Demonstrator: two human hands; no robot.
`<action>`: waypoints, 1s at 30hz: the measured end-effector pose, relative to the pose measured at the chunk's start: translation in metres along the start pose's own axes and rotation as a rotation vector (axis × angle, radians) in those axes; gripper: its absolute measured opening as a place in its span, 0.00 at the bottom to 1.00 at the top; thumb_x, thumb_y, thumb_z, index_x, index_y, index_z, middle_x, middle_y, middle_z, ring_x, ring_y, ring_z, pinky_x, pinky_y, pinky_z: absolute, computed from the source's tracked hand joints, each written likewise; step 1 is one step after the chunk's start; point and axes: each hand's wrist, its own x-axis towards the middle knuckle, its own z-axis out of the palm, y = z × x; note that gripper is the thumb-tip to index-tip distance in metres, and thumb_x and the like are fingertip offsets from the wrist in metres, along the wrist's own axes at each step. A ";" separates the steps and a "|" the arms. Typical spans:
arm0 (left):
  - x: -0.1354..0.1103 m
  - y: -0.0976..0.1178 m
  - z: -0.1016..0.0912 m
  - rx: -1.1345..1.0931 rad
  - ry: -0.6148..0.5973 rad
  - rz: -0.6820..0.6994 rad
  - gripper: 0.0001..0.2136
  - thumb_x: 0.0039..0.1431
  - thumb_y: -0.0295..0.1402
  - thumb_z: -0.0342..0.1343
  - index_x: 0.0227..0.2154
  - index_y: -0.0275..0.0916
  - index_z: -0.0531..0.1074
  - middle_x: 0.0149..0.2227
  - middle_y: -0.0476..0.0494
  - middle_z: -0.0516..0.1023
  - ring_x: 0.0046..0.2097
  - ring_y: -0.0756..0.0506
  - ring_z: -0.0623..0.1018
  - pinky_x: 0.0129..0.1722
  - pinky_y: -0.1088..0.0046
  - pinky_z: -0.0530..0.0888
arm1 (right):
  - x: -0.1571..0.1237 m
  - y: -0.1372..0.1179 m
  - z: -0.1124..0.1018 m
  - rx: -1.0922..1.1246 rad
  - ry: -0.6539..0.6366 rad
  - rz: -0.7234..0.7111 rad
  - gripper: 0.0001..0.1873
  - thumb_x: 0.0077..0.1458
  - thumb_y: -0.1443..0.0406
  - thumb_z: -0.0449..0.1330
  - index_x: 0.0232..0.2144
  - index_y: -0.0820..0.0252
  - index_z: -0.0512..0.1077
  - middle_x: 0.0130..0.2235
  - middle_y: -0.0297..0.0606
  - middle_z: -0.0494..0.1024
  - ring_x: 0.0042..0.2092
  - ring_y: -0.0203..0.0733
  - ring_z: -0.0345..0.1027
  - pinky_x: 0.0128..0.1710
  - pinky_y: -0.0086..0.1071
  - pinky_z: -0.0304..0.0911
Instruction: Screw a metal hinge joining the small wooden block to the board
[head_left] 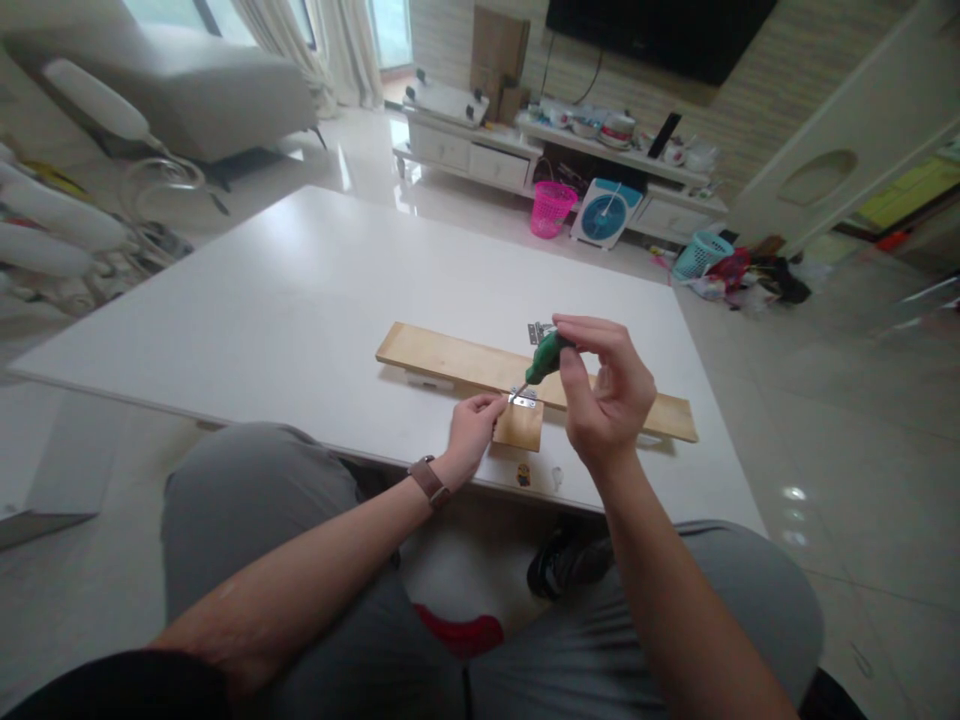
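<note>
My right hand (609, 395) grips the green handle of a screwdriver (546, 356), its fingers closed round the top end. The shaft slants down to a silver hinge (523, 397), which lies across the edge of a long wooden board (450, 352) and a small wooden block (517, 430). My left hand (476, 425) is closed in a pinch at the block's upper left corner, beside the screwdriver tip. Whether a screw sits between those fingertips is hidden. Behind the screwdriver, more metal hinges (537, 332) lie on the table.
The white table (300, 290) carries the board, which rests on low white supports (429, 380). Near the front edge lie a small yellow-and-black item (523, 475) and a small clear piece (557, 477). Beyond the table stand a pink basket (553, 208) and a blue fan (606, 214).
</note>
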 end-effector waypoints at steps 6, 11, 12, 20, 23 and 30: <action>-0.001 0.002 0.000 0.015 0.000 0.010 0.13 0.47 0.42 0.71 0.29 0.36 0.85 0.28 0.45 0.82 0.31 0.47 0.73 0.35 0.69 0.68 | 0.002 -0.003 0.000 -0.138 0.092 0.006 0.05 0.63 0.65 0.71 0.41 0.49 0.83 0.40 0.34 0.78 0.40 0.41 0.77 0.37 0.39 0.77; -0.002 0.002 0.000 0.021 -0.004 0.013 0.12 0.49 0.42 0.70 0.28 0.37 0.85 0.27 0.45 0.81 0.31 0.47 0.73 0.35 0.69 0.68 | 0.002 -0.003 0.000 -0.073 0.006 0.017 0.11 0.70 0.65 0.61 0.49 0.50 0.82 0.51 0.42 0.84 0.54 0.49 0.81 0.51 0.48 0.80; -0.002 0.002 0.000 0.023 -0.002 0.014 0.12 0.49 0.42 0.70 0.28 0.37 0.85 0.27 0.45 0.81 0.31 0.47 0.73 0.35 0.69 0.68 | 0.002 -0.003 0.000 -0.069 -0.010 0.015 0.12 0.71 0.66 0.60 0.50 0.50 0.81 0.52 0.43 0.84 0.55 0.49 0.81 0.52 0.49 0.80; -0.001 0.002 0.000 0.027 -0.002 0.006 0.12 0.48 0.41 0.70 0.29 0.36 0.85 0.27 0.45 0.81 0.30 0.47 0.72 0.34 0.70 0.67 | 0.001 -0.001 0.000 -0.169 0.042 0.025 0.08 0.64 0.61 0.71 0.46 0.49 0.83 0.42 0.37 0.77 0.42 0.43 0.79 0.39 0.41 0.79; -0.001 0.002 -0.001 0.039 0.004 0.012 0.12 0.48 0.42 0.70 0.28 0.36 0.85 0.24 0.47 0.78 0.29 0.48 0.69 0.33 0.70 0.65 | 0.002 -0.002 0.000 -0.107 -0.005 0.006 0.13 0.70 0.65 0.62 0.52 0.49 0.82 0.49 0.40 0.80 0.51 0.46 0.80 0.47 0.44 0.80; 0.000 0.001 0.000 0.028 0.002 0.011 0.12 0.47 0.41 0.71 0.29 0.36 0.85 0.27 0.45 0.80 0.30 0.48 0.71 0.34 0.70 0.66 | 0.003 -0.003 0.001 -0.123 0.064 -0.016 0.06 0.65 0.66 0.69 0.44 0.51 0.82 0.42 0.38 0.82 0.44 0.45 0.80 0.43 0.44 0.80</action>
